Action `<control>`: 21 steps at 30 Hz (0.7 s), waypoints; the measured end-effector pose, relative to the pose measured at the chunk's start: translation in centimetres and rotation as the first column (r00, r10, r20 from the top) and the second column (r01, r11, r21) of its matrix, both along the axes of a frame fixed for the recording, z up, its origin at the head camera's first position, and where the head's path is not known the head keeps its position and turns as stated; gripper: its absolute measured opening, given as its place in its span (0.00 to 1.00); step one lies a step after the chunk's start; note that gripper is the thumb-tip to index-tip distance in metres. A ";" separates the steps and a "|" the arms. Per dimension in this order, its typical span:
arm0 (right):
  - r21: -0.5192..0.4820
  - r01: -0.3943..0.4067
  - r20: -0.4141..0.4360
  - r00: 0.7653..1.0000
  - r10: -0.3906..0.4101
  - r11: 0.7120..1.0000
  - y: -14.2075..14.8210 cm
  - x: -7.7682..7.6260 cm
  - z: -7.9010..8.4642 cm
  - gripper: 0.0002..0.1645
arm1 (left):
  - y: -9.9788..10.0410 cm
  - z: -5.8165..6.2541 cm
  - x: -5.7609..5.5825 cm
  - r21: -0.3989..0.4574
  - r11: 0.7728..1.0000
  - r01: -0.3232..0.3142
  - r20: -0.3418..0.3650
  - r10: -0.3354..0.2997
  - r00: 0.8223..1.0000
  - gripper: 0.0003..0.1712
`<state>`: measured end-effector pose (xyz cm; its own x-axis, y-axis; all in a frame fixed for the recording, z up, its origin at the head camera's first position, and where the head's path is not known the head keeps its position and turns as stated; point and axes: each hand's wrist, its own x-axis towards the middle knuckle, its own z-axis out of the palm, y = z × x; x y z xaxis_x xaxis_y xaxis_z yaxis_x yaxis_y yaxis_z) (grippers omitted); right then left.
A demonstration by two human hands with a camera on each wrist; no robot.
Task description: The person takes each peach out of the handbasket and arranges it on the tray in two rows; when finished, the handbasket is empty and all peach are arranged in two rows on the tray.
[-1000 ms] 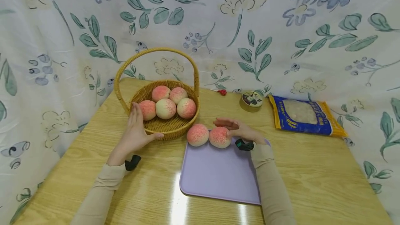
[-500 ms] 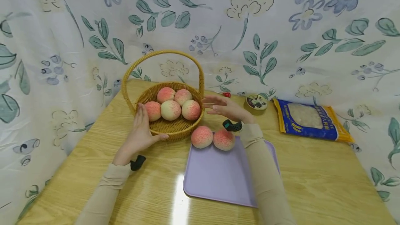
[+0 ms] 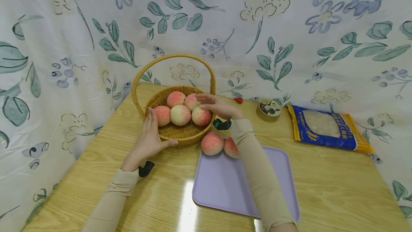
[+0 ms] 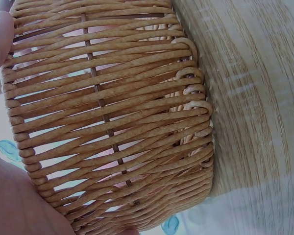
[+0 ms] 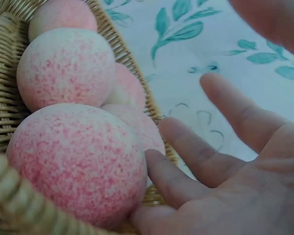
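Observation:
A wicker basket (image 3: 186, 140) with a tall arched handle holds several pink-and-cream peaches (image 3: 180, 115). My left hand (image 3: 146, 142) rests against its left side, fingers straight along the rim and thumb spread toward the front. The left wrist view shows the woven side (image 4: 108, 117) close up. Over the basket's right rim reaches my right hand (image 3: 220, 106), its fingers extended. In the right wrist view these fingers (image 5: 201, 152) lie right beside the nearest peach (image 5: 78, 164), not curled round it. Two more peaches (image 3: 212, 144) sit at the purple tray's far left corner, one partly behind my right forearm.
The purple tray (image 3: 222, 189) lies right of the basket, under my right forearm. Farther back are a red-wrapped lollipop (image 3: 238, 100), a round tin (image 3: 269, 109) and a blue-and-yellow food packet (image 3: 328, 128). A floral curtain (image 3: 225, 20) hangs behind the wooden table (image 3: 161, 196).
My right hand has left the peach on the tray and moved up and left over the basket's right side. The left hand stays at the basket. The head view has shifted slightly.

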<state>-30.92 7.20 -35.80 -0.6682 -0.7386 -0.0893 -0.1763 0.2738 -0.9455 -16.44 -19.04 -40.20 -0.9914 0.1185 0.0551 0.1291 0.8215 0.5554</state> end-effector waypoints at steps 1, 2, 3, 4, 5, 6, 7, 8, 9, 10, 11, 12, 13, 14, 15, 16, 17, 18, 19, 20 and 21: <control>0.031 -0.003 -0.017 1.000 0.003 1.000 -0.2 0.0 0.0 0.34 | 0.0 0.0 0.0 0.003 1.000 0.001 0.002 -0.001 1.000 0.81; 0.072 -0.007 -0.037 0.999 0.010 0.997 -0.4 -0.1 0.1 0.34 | 0.0 0.0 0.0 0.004 1.000 0.001 0.002 -0.001 1.000 0.81; 0.112 -0.015 -0.047 0.999 0.020 0.994 -0.6 -0.1 0.2 0.35 | 0.0 0.0 0.0 0.004 1.000 0.000 0.000 0.000 1.000 0.81; 0.153 -0.024 -0.056 0.998 0.033 0.988 -0.8 -0.1 0.3 0.35 | 0.1 0.0 0.1 0.006 1.000 -0.001 0.000 0.001 1.000 0.81; 0.201 -0.036 -0.075 0.996 0.052 0.979 -1.0 -0.2 0.5 0.36 | 0.0 0.0 0.1 0.006 1.000 -0.002 -0.001 0.002 1.000 0.81; 0.260 -0.043 -0.100 0.992 0.071 0.965 -1.3 -0.2 0.6 0.36 | 0.0 0.0 0.1 0.007 1.000 -0.003 -0.003 0.003 1.000 0.81; 0.312 -0.054 -0.119 0.988 0.095 0.949 -1.6 -0.2 0.8 0.37 | 0.0 0.0 0.1 0.008 1.000 -0.004 -0.004 0.005 1.000 0.81; 0.360 -0.064 -0.134 0.984 0.119 0.931 -1.9 -0.2 0.9 0.37 | 0.0 0.0 0.1 0.008 1.000 -0.005 -0.006 0.005 1.000 0.80; 0.407 -0.075 -0.152 0.977 0.148 0.911 -2.3 -0.2 1.0 0.37 | 0.0 0.0 0.1 0.009 1.000 -0.006 -0.008 0.007 1.000 0.81; 0.455 -0.085 -0.182 0.966 0.186 0.886 -2.7 -0.3 1.1 0.36 | 0.0 0.0 0.1 0.011 1.000 -0.008 -0.007 0.008 1.000 0.81; 0.502 -0.090 -0.209 0.952 0.222 0.860 -3.0 -0.2 1.0 0.36 | -0.1 0.1 0.1 0.009 1.000 -0.008 -0.008 0.008 1.000 0.81; 0.538 -0.094 -0.222 0.943 0.248 0.838 -3.4 -0.2 1.0 0.36 | -0.1 0.1 0.1 0.011 1.000 -0.006 -0.009 0.007 1.000 0.81; 0.564 -0.100 -0.230 0.934 0.273 0.819 -3.8 -0.2 0.9 0.36 | 0.0 0.1 0.1 0.011 1.000 -0.005 -0.007 0.005 1.000 0.81; 0.587 -0.108 -0.227 0.930 0.291 0.802 -4.1 -0.1 0.7 0.36 | 0.0 0.1 0.1 0.012 1.000 -0.004 -0.005 0.004 1.000 0.81; 0.606 -0.110 -0.225 0.926 0.303 0.788 -4.4 -0.1 0.6 0.36 | 0.0 0.1 0.1 0.013 1.000 -0.003 -0.004 0.004 1.000 0.81; 0.624 -0.104 -0.232 0.921 0.311 0.774 -4.6 0.0 0.4 0.36 | 0.0 0.1 0.0 0.015 1.000 -0.003 -0.002 0.003 1.000 0.81; 0.635 -0.096 -0.236 0.921 0.311 0.766 -4.8 0.0 0.3 0.36 | 0.0 0.0 0.0 0.017 1.000 -0.001 0.000 0.001 1.000 0.81; 0.641 -0.086 -0.237 0.923 0.304 0.763 -5.0 0.1 0.2 0.36 | 0.0 0.0 0.0 0.019 1.000 0.000 0.001 0.000 1.000 0.81; 0.648 -0.071 -0.244 0.924 0.294 0.759 -5.0 0.0 0.2 0.36 | 0.0 0.0 0.0 0.019 1.000 -0.002 0.002 0.002 1.000 0.81; 0.651 -0.056 -0.252 0.925 0.285 0.757 -5.1 0.0 0.1 0.36 | 0.0 0.0 0.0 0.021 1.000 -0.002 0.004 0.002 1.000 0.80; 0.653 -0.039 -0.265 0.923 0.277 0.756 -5.0 -0.1 -0.1 0.36 | 0.0 0.0 0.0 0.022 1.000 -0.003 0.007 0.003 1.000 0.80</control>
